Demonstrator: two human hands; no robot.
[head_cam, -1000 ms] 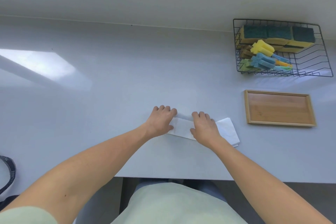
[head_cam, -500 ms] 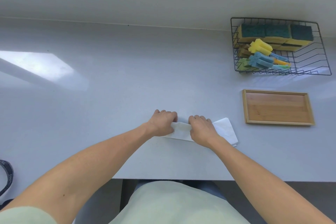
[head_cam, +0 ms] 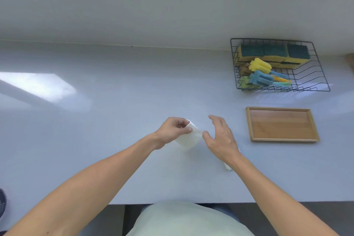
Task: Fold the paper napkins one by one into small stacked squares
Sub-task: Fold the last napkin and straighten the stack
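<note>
A white paper napkin (head_cam: pixel 188 139), folded to a small piece, is lifted off the pale counter. My left hand (head_cam: pixel 173 130) pinches its upper edge between thumb and fingers. My right hand (head_cam: pixel 220 137) hovers just to the right of it with fingers spread and relaxed, its thumb close to the napkin's right corner; I cannot tell whether it touches. Under my right wrist a corner of other white napkins (head_cam: pixel 228 166) lies on the counter, mostly hidden by my forearm.
A shallow wooden tray (head_cam: pixel 281 139) lies to the right of my hands. Behind it a black wire basket (head_cam: pixel 321 80) holds green and yellow sponges and coloured brushes. The counter's front edge runs close below my forearms. A wall rises behind.
Both hands were pressing the napkin flat on the counter. Now my left hand has lifted the folded napkin, and my right hand has come off it and opened.
</note>
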